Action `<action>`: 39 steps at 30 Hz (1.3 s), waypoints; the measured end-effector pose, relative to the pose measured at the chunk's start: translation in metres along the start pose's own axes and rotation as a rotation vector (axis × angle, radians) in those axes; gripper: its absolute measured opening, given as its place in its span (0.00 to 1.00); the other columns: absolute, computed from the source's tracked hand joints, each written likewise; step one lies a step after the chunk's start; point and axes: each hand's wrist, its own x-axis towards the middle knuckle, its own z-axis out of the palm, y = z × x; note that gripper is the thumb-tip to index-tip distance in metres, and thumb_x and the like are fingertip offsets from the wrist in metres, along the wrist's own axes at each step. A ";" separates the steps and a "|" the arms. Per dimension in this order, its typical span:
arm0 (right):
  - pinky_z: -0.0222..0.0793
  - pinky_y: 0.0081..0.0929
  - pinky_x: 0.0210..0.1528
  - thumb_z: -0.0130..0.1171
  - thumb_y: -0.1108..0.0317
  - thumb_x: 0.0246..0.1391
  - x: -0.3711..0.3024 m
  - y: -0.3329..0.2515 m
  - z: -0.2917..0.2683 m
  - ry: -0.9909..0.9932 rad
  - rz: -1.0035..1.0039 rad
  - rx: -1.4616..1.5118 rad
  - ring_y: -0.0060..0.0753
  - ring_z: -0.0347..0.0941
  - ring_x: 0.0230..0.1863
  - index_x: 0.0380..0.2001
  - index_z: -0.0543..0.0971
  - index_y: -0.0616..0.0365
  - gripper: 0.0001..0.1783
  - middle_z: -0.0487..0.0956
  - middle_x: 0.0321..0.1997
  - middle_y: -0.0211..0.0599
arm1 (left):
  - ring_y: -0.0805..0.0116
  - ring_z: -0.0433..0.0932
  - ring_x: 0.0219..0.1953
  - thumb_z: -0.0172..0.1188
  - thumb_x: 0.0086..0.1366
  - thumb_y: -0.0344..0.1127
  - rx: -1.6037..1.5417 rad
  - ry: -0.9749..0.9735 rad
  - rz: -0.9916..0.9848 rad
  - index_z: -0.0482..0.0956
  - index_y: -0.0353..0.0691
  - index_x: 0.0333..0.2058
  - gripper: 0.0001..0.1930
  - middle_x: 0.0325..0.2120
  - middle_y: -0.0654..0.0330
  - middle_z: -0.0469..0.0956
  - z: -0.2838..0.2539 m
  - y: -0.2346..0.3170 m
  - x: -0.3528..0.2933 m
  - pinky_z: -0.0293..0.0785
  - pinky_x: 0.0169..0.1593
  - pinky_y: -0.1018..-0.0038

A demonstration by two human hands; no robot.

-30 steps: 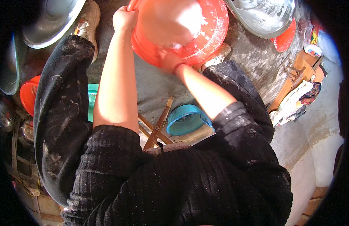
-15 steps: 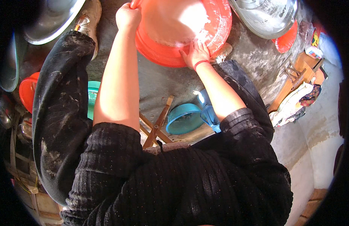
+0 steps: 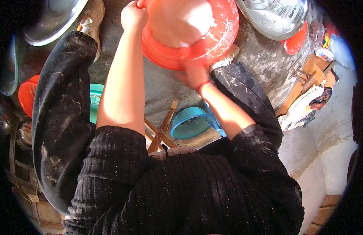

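Observation:
A large red basin (image 3: 224,39) stands in front of me. A pale pinkish-white mass shows inside it, and white smears streak its right wall. At its upper left, my left hand (image 3: 133,16) is closed round a smooth red piece like a handle or rim; its far end is cut off by the picture's edge. Whether that piece belongs to the basin, I cannot tell. My right hand (image 3: 195,73) is smeared by motion at the near edge of the basin, so its fingers do not show clearly. A red band circles the right wrist.
Metal basins (image 3: 271,17) stand at the upper right and upper left. Below my arms are a blue basin (image 3: 189,123), a green tub (image 3: 96,98) and crossed wooden legs (image 3: 163,131). A red bowl (image 3: 28,96) sits by my left leg. Cloths (image 3: 306,105) lie beside brown wood at right.
My right hand has moved from lying spread on the basin's inner near wall back toward me and a little left, now blurred. My left hand keeps its hold.

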 end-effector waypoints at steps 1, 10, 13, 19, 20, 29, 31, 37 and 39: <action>0.70 0.43 0.66 0.74 0.61 0.46 -0.008 0.028 -0.012 -0.003 0.009 -0.196 0.50 0.76 0.62 0.59 0.77 0.57 0.35 0.79 0.59 0.48 | 0.69 0.84 0.28 0.70 0.61 0.46 0.000 0.005 -0.002 0.86 0.39 0.45 0.19 0.29 0.59 0.86 0.001 0.001 -0.002 0.80 0.36 0.68; 0.71 0.40 0.68 0.50 0.70 0.61 0.013 0.050 0.034 0.158 0.006 -0.326 0.47 0.77 0.64 0.53 0.81 0.62 0.20 0.82 0.58 0.50 | 0.69 0.85 0.28 0.72 0.61 0.49 0.049 -0.075 0.016 0.86 0.37 0.44 0.21 0.29 0.58 0.86 -0.013 0.006 0.004 0.80 0.36 0.68; 0.71 0.38 0.68 0.52 0.70 0.60 0.030 0.016 0.037 0.339 -0.171 -0.130 0.45 0.76 0.65 0.59 0.78 0.58 0.23 0.79 0.63 0.47 | 0.70 0.83 0.28 0.74 0.62 0.47 -0.039 -0.095 0.106 0.84 0.34 0.44 0.21 0.32 0.58 0.86 -0.029 -0.009 0.020 0.80 0.35 0.70; 0.77 0.46 0.59 0.55 0.73 0.54 0.094 -0.096 0.004 0.280 -0.319 0.262 0.53 0.79 0.59 0.68 0.70 0.53 0.35 0.74 0.69 0.45 | 0.72 0.83 0.32 0.70 0.62 0.42 -0.405 -0.023 -0.054 0.87 0.38 0.43 0.16 0.29 0.61 0.85 -0.031 -0.036 0.020 0.79 0.40 0.70; 0.77 0.47 0.58 0.54 0.74 0.55 0.106 -0.112 0.002 0.385 -0.351 0.378 0.53 0.79 0.58 0.67 0.72 0.53 0.33 0.76 0.68 0.43 | 0.69 0.84 0.34 0.69 0.61 0.42 -0.270 0.005 -0.015 0.87 0.38 0.44 0.16 0.31 0.59 0.87 -0.031 -0.035 0.022 0.79 0.42 0.69; 0.73 0.42 0.67 0.72 0.63 0.47 0.032 -0.002 -0.007 0.147 -0.316 -0.066 0.46 0.74 0.67 0.63 0.76 0.58 0.37 0.76 0.68 0.46 | 0.55 0.88 0.38 0.66 0.61 0.40 -0.139 0.156 0.042 0.87 0.40 0.43 0.14 0.34 0.49 0.87 -0.025 -0.024 0.014 0.81 0.46 0.65; 0.72 0.43 0.67 0.73 0.63 0.46 0.017 0.036 -0.025 0.255 -0.468 -0.093 0.46 0.74 0.67 0.61 0.77 0.59 0.36 0.79 0.64 0.46 | 0.53 0.88 0.38 0.66 0.62 0.41 -0.139 0.156 0.011 0.87 0.40 0.42 0.14 0.34 0.49 0.87 -0.025 -0.019 0.012 0.81 0.46 0.64; 0.76 0.47 0.59 0.65 0.53 0.60 0.051 -0.017 -0.008 0.057 -0.296 0.470 0.52 0.79 0.58 0.62 0.76 0.60 0.32 0.80 0.61 0.48 | 0.51 0.87 0.40 0.66 0.63 0.40 -0.090 0.155 0.038 0.87 0.41 0.44 0.14 0.35 0.48 0.87 -0.028 -0.011 0.010 0.81 0.47 0.62; 0.73 0.40 0.66 0.71 0.53 0.54 0.067 -0.051 0.009 0.280 -0.483 0.194 0.52 0.75 0.64 0.64 0.75 0.61 0.38 0.79 0.63 0.50 | 0.50 0.87 0.41 0.65 0.63 0.40 -0.076 0.151 0.041 0.87 0.42 0.44 0.14 0.36 0.48 0.87 -0.029 -0.013 0.012 0.81 0.48 0.62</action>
